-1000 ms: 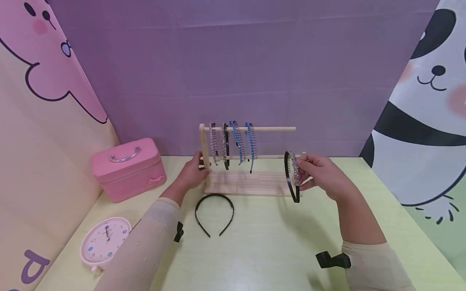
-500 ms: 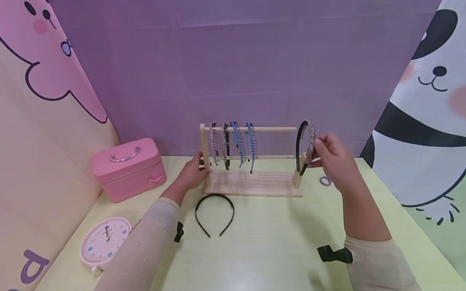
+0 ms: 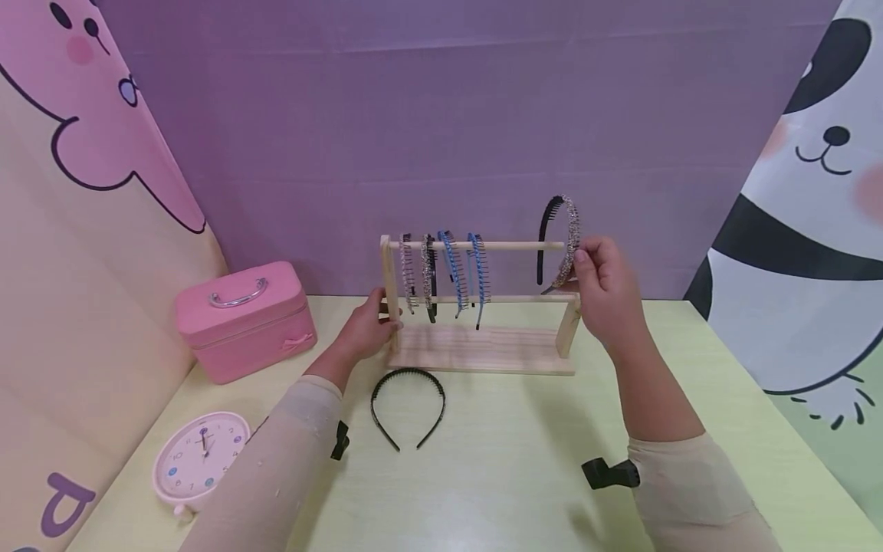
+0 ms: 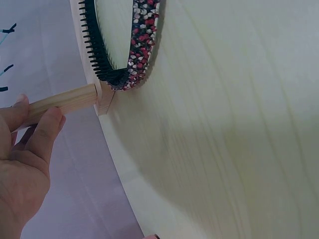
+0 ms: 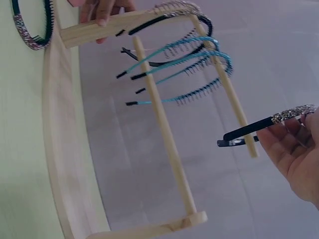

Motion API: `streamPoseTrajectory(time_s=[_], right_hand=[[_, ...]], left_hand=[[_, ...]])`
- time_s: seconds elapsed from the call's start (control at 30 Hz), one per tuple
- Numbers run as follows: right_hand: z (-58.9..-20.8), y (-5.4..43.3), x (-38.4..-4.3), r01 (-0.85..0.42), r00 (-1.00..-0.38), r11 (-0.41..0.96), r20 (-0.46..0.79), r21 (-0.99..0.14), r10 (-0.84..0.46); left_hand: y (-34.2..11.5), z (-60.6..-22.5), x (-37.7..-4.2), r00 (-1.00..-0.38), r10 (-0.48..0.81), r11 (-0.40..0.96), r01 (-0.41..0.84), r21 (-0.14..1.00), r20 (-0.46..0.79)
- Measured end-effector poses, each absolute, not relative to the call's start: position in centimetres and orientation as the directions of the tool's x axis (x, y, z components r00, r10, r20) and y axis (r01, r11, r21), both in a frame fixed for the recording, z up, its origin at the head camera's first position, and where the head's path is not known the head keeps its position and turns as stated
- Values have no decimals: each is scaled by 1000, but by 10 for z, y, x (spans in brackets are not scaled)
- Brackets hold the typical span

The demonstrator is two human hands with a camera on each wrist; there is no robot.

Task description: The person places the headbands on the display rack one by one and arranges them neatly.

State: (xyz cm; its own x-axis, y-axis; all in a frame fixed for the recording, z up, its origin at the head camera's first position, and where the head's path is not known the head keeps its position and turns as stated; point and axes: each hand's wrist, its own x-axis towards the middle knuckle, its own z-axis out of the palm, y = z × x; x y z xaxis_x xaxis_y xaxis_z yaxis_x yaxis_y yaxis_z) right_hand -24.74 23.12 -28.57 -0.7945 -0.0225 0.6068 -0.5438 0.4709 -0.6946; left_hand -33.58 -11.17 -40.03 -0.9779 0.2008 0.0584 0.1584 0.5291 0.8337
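My right hand [image 3: 610, 295] pinches a black toothed headband [image 3: 573, 230] with a glittery outer face. It stands upright at the free right end of the upper rod [image 3: 520, 246]; in the right wrist view the rod's end [image 5: 251, 147] lies between its two arms. My left hand [image 3: 366, 326] grips the left post [image 3: 388, 268] of the wooden rack, thumb and fingers around the wood [image 4: 75, 102]. On the upper rod hang a pinkish headband [image 3: 407, 268], a black glittery one [image 3: 427, 268] and two blue ones [image 3: 451, 264].
Another black headband [image 3: 407, 371], with red and white beads [image 4: 142, 45], lies on the table before the rack's base [image 3: 483, 349]. A pink case [image 3: 241, 337] and a round pink clock [image 3: 186, 464] stand at the left. A purple cloth [image 3: 441, 115] hangs behind.
My right hand has raised the glittery headband from beside the rack's right post, out to the right, then back left to the upper rod's end. My left hand stays on the left post.
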Motion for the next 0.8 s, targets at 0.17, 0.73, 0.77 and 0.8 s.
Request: streamPoseTrajectory(time_s=[0.17,0.73,0.77,0.8], right_hand=[[-294,216,-256,-572,-783,436,622,-695,-37],[-338,189,-284,-503,-847,475,521,-722,-104],[-339,188,-284,-492,-856,474,505,-730,-110],[-341,188,-284,-483,-863,477,493,-734,-115]], left_hand=[[-112,-400,-336,-979,195,539,153,829,54],[-112,-400,-337,-979,194,539,155,828,57],[-112,-401,-337,-979,194,540,156,827,58],[-112,-401,-337,-979,196,541,157,826,58]])
